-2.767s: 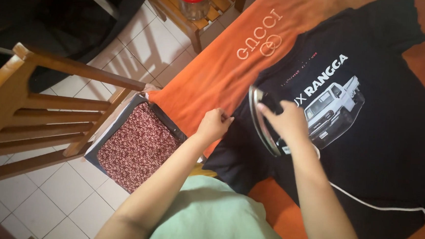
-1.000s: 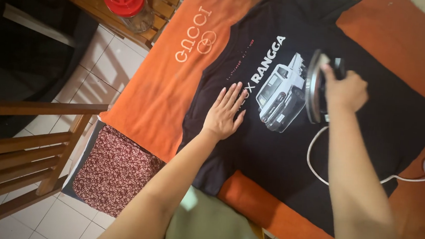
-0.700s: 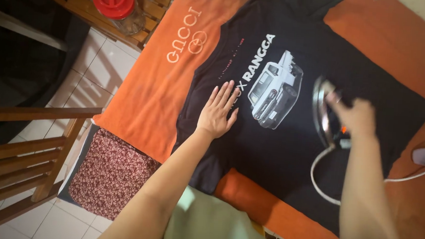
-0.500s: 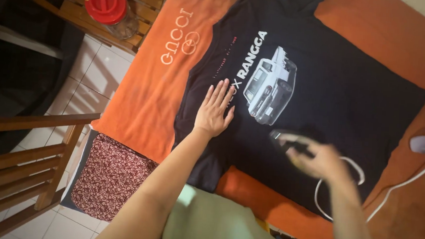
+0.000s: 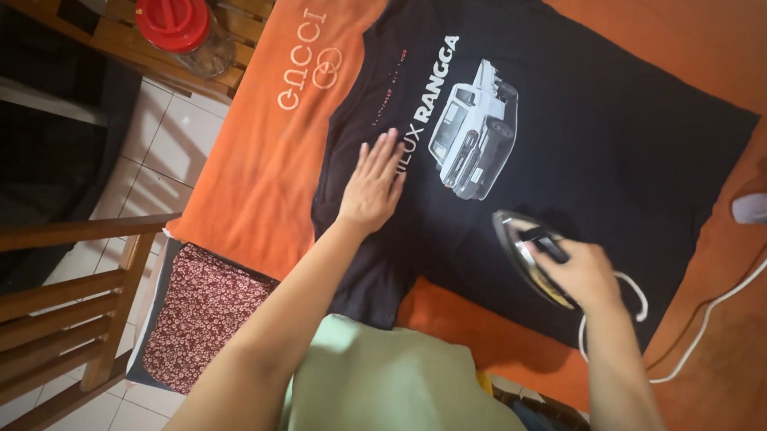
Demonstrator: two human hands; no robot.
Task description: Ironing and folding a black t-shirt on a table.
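Right hand (image 5: 580, 274) apparently grips iron (image 5: 527, 262); left hand (image 5: 373, 186) flattens black shirt (image 5: 583, 139).

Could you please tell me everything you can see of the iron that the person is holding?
The iron has a dark handle on top and a shiny metal soleplate, seen as a bright pointed edge toward the shirt's print. It sits tilted on the lower part of the black T-shirt, near the hem. The right hand is closed around its handle and hides much of the body. A white cord loops from behind the hand and runs over the orange cloth to the right.
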